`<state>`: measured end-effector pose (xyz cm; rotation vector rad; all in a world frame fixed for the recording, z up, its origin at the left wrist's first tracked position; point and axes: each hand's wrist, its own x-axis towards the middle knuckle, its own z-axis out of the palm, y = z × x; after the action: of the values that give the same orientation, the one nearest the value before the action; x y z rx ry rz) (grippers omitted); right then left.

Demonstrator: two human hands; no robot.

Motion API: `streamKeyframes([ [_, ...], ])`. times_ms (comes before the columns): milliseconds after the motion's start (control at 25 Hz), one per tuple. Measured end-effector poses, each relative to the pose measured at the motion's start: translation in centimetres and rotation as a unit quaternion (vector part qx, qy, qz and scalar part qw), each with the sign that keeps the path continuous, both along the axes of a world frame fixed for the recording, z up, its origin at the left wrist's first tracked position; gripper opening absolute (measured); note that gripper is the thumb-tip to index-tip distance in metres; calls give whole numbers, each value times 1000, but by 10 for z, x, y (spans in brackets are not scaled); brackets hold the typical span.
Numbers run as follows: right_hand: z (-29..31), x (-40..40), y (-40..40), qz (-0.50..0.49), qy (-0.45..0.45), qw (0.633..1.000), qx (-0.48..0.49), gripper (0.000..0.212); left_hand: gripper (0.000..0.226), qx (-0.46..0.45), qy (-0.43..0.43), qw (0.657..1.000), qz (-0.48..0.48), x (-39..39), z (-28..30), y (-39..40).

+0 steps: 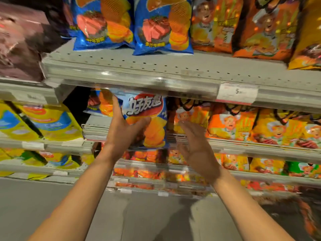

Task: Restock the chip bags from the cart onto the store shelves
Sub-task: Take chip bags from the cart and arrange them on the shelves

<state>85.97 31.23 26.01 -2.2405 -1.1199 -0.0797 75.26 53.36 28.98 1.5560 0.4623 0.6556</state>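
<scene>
A blue chip bag [147, 117] with orange crisps printed on it stands upright at the front of the middle shelf [97, 126], just under the shelf above. My left hand [121, 131] grips its left edge, thumb across the front. My right hand [194, 143] hovers beside the bag's right edge with fingers apart, holding nothing. Another blue bag [100, 103] shows behind and left of it. The cart is out of view.
Two matching blue bags [133, 23] stand on the upper shelf [139, 66]. Orange bags [243, 126] fill the right side of both shelves. Yellow bags [43, 122] sit at the left, dark bags [20, 40] at the upper left. A price tag [237, 93] hangs on the upper rail.
</scene>
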Motion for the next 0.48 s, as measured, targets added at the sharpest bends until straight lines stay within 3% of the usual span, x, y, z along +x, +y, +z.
streamKeyframes([
  [80, -10, -3, 9, -21, -11, 998, -61, 67, 66, 44, 12, 999, -9, 11, 4, 18],
  [160, -10, -6, 12, -39, 7, 995, -92, 68, 54, 39, 20, 999, -8, 25, 7, 25],
  [280, 1, -12, 7, -35, 64, 997, -21, 78, 56, 55, 1, 998, 5, 45, 8, 29],
  [360, 2, -10, 5, -22, 34, 999, -34, 83, 60, 81, 2, 997, -10, 52, 8, 33],
  [480, 12, -5, 11, -66, 36, 995, -64, 72, 70, 100, 35, 992, -67, 47, -3, 33],
])
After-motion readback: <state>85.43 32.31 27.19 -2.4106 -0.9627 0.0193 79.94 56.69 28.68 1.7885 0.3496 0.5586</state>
